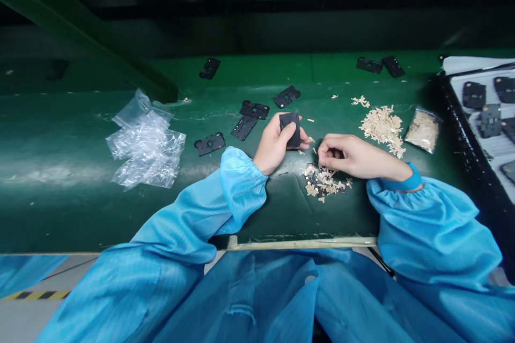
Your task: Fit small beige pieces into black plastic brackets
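Clear bags (147,144): heaped toward the left edge of the green surface (277,214).
Loose black plates (209,143): several left of the left hand, others toward the far edge.
Left hand (276,142): holding a black plate (295,136) over the middle, thumb across its face.
Mixed pile (322,185): small pale and dark pieces, toward the near edge.
Right hand (350,155): by that pile, fingertips drawn narrow (whether they pinch a piece, I cannot tell).
Beige pile (381,127): beside a filled bag (423,129).
Black tray (462,144): along the right edge.
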`<action>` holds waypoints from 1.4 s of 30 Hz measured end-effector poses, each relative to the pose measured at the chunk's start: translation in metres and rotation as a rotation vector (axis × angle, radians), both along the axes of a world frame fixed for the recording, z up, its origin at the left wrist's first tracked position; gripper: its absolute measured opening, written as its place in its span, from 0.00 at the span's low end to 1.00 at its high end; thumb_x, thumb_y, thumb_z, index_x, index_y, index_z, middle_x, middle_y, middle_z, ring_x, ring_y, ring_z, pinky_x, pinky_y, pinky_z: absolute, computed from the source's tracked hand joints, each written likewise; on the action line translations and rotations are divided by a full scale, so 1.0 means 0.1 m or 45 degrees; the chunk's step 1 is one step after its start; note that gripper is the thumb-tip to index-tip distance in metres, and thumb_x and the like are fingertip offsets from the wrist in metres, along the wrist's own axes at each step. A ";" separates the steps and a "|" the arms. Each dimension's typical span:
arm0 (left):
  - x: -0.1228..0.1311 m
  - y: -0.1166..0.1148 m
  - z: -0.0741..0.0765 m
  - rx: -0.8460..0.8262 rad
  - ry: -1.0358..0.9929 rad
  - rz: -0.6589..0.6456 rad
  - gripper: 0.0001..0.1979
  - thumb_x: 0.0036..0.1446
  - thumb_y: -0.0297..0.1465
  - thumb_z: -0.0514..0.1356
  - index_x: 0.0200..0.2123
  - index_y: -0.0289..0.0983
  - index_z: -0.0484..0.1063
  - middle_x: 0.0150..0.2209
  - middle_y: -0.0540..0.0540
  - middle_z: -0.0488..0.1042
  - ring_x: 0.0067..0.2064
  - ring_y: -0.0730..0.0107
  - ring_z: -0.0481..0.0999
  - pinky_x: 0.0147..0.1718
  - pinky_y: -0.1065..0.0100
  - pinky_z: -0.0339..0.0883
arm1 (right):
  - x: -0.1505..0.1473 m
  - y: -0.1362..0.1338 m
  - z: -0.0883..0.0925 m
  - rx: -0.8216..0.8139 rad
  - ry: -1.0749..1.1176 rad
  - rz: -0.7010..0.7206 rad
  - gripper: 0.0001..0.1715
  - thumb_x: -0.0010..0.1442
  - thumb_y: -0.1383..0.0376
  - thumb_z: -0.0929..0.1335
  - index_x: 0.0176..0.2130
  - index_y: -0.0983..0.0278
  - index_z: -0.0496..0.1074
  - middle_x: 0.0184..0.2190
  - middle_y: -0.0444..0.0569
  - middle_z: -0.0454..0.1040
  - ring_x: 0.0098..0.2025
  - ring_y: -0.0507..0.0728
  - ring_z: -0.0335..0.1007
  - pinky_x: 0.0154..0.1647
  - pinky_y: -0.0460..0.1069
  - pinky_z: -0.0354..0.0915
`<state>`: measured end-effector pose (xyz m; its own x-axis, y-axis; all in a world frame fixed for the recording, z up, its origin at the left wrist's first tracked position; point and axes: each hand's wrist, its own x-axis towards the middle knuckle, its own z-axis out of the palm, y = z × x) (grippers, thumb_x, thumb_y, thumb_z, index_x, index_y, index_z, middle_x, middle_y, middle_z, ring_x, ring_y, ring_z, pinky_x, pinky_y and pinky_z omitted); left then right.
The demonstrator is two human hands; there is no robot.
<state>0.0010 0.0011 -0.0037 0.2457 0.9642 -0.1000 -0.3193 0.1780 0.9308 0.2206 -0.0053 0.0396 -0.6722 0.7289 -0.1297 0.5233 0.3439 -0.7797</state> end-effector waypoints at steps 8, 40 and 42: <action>-0.01 -0.02 0.20 -0.041 0.247 -0.161 0.19 0.61 0.39 0.65 0.50 0.36 0.66 0.34 0.47 0.79 0.20 0.83 0.68 0.14 0.78 0.54 | -0.08 -0.02 -0.13 0.810 0.194 -0.278 0.02 0.69 0.68 0.67 0.42 0.61 0.70 0.41 0.53 0.72 0.45 0.60 0.70 0.45 0.55 0.70; 0.02 -0.04 0.14 0.064 0.376 -0.036 0.16 0.53 0.31 0.68 0.43 0.36 0.67 0.33 0.52 0.75 0.22 0.82 0.69 0.21 0.75 0.65 | -0.31 -0.09 -0.14 -0.417 0.524 -0.759 0.06 0.54 0.65 0.74 0.32 0.64 0.74 0.23 0.41 0.72 0.20 0.47 0.60 0.19 0.45 0.57; 0.04 -0.05 0.13 0.066 0.384 0.002 0.15 0.54 0.31 0.68 0.42 0.36 0.67 0.34 0.51 0.76 0.22 0.82 0.70 0.20 0.76 0.64 | -0.34 -0.10 -0.14 -0.343 0.546 -0.780 0.07 0.55 0.63 0.74 0.32 0.64 0.74 0.23 0.42 0.72 0.21 0.48 0.61 0.20 0.45 0.57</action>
<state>0.0048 -0.0035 0.0092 0.2111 0.9702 -0.1188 -0.0275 0.1274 0.9915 0.1864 -0.0154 0.0254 -0.1933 0.9655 -0.1747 0.1939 -0.1370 -0.9714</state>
